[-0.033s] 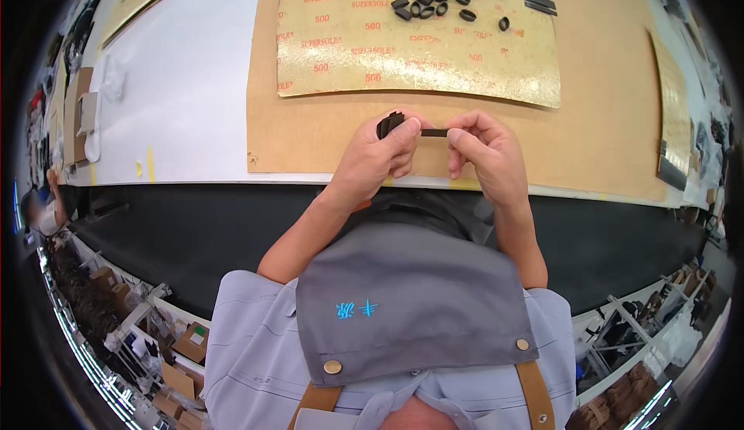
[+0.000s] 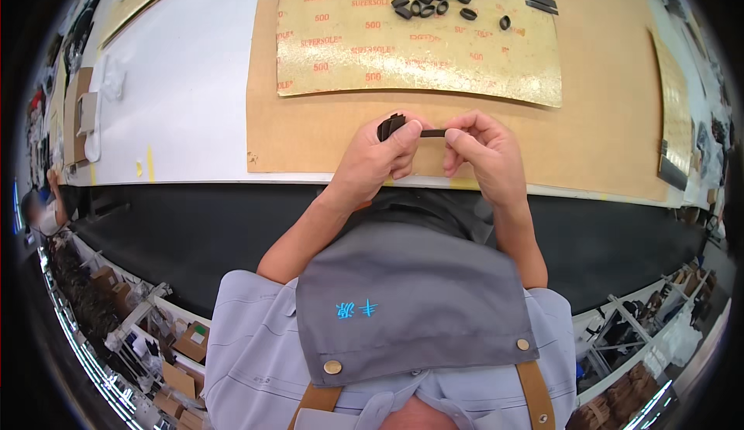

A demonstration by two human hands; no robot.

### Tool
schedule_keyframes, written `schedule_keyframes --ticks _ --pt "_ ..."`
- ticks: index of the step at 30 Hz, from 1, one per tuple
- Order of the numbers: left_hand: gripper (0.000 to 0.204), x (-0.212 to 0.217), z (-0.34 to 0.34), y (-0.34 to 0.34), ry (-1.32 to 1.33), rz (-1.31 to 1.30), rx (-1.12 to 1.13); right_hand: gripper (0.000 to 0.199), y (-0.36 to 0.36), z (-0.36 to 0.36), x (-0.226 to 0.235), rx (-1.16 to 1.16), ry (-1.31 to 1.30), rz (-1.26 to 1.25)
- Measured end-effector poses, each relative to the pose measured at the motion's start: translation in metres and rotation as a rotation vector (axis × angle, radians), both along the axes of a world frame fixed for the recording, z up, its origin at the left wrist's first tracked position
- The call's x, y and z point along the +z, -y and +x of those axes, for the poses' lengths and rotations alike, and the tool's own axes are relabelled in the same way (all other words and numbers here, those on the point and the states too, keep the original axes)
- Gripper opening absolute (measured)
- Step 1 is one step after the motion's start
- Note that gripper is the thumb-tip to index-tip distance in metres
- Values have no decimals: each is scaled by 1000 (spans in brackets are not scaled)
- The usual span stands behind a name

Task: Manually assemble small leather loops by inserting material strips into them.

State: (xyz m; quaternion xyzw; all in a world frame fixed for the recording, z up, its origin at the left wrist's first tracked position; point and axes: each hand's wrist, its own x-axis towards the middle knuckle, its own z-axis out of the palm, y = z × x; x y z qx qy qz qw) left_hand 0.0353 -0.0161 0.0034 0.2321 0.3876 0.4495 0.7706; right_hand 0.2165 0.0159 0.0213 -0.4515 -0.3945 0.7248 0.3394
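Above the near edge of the table, my left hand (image 2: pixel 370 157) is closed round a bundle of short black strips (image 2: pixel 390 127), whose ends fan out past the thumb. One thin black strip (image 2: pixel 432 133) stretches sideways between my two hands. Its right end is pinched between the thumb and fingers of my right hand (image 2: pixel 493 153). Palm and fingers hide the rest of the bundle. Farther off, several small black loops (image 2: pixel 442 9) lie scattered on a shiny yellowish sheet with red print (image 2: pixel 418 62). Flat black strips (image 2: pixel 540 0) form a row at that sheet's right edge.
Brown board (image 2: pixel 291 139) covers the middle of the white table (image 2: pixel 186 81) beneath the sheet. Cardboard boxes (image 2: pixel 80 112) stand at the far left. Another yellowish sheet (image 2: pixel 673 112) lies at the right. A person (image 2: pixel 48 209) is at the left rim; loaded shelves (image 2: pixel 147 314) are below.
My right fingertips have shifted very slightly toward my left hand, along with the strip. Everything else looks the same.
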Motion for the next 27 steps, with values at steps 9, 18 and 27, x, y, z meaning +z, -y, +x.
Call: schedule_keyframes --ticks 9,18,27 --pt "21 3 6 5 -362 127 20 10 6 -9 -9 -31 16 59" --pt "22 4 4 4 -364 101 -15 11 4 -3 -5 76 -43 -3" --pt "17 11 -13 -6 -307 31 -229 9 1 6 -8 152 -53 -85"
